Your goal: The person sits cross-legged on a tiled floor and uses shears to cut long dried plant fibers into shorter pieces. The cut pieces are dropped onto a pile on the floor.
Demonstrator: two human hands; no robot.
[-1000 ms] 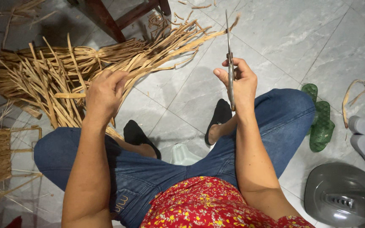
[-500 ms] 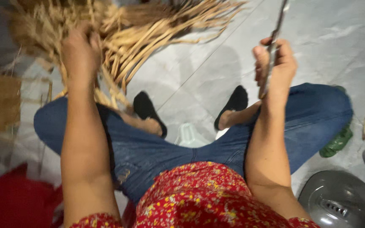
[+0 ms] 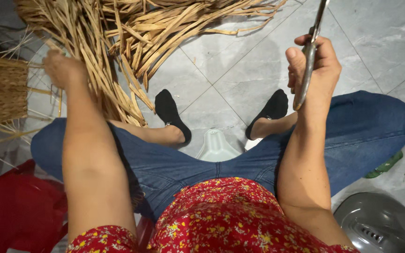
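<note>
From the head view, we see our right hand point(image 3: 316, 70) raised over the grey tiled floor point(image 3: 366, 42), its fingers point(image 3: 292, 58) closed around the handles of a pair of scissors point(image 3: 309, 56) whose blades point up and away. Our left hand point(image 3: 64, 69) reaches into the pile of dried straw strips point(image 3: 118, 51) lying on the floor ahead of our knees; we cannot tell whether its fingers grip any strip. A woven straw piece point(image 3: 1, 91) sits just left of that hand.
</note>
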